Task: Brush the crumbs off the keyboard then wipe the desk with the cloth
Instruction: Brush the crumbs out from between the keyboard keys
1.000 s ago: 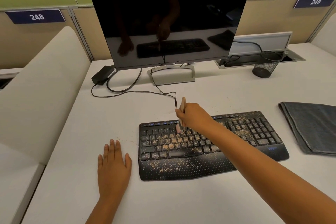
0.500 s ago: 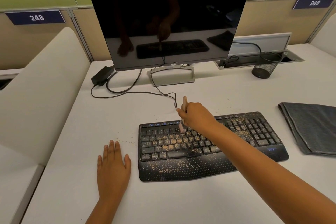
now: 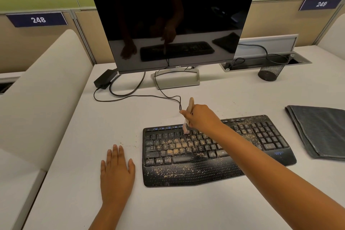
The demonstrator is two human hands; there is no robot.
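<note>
A black keyboard [image 3: 214,155] lies on the white desk [image 3: 93,136], with tan crumbs scattered over its keys and palm rest. My right hand [image 3: 202,117] grips a small wooden-handled brush [image 3: 189,114], whose pale bristles touch the top key rows near the keyboard's middle. My left hand [image 3: 116,172] rests flat on the desk just left of the keyboard, fingers straight. A folded grey cloth [image 3: 319,132] lies to the keyboard's right. A few crumbs dot the desk beside the keyboard's left edge.
A dark monitor [image 3: 173,22] on a silver stand [image 3: 177,80] is behind the keyboard, with black cables [image 3: 130,95] and a power adapter [image 3: 105,79] to its left. A mesh pen cup [image 3: 271,71] sits back right. A white padded divider [image 3: 37,95] borders the left.
My right hand and the brush have shifted slightly right and back, toward the keyboard's top rows. My left hand has stayed put.
</note>
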